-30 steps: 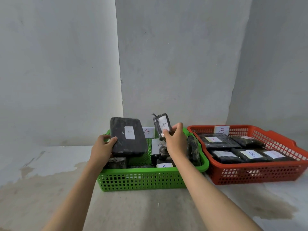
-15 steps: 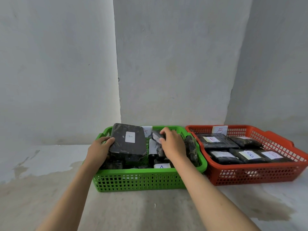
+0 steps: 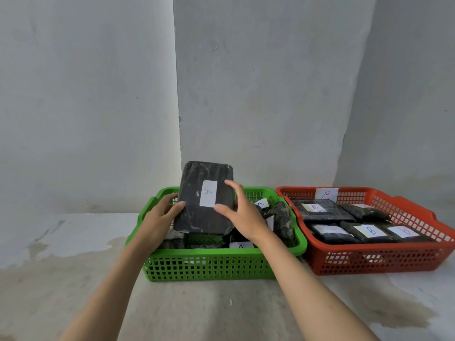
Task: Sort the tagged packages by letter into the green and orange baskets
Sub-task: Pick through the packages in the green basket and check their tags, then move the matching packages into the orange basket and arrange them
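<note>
The two baskets stood side by side on the concrete floor [image 3: 221, 311] against the wall. The green basket [image 3: 211, 265] sat on the left and the orange basket [image 3: 384, 259] on the right, nearly touching. The orange basket carried a "B" card [image 3: 326, 194] on its back wall and held several black packages, those with legible tags marked "B" [image 3: 371, 230]. The green basket held black packages with "A" tags [image 3: 240, 245].

The large black "A" package [image 3: 205, 199] was tilted up on its lower edge over the left half of the green basket, tag facing the camera. Half a second earlier it had lain lower and flatter on the pile.

The left hand [image 3: 160, 219] gripped the package at its lower left edge, fingers curled onto the wrapping. The right hand [image 3: 240, 212] was open, fingers spread, close to the package's right edge; contact could not be confirmed. One second earlier that hand had held a small tagged package upright; the hand was now empty, and that package appeared to lie among the others in the green basket.

Judgement: one small package had been deposited. The large "A" package was being repositioned inside its correct basket. No loose packages were visible outside the baskets.
</note>
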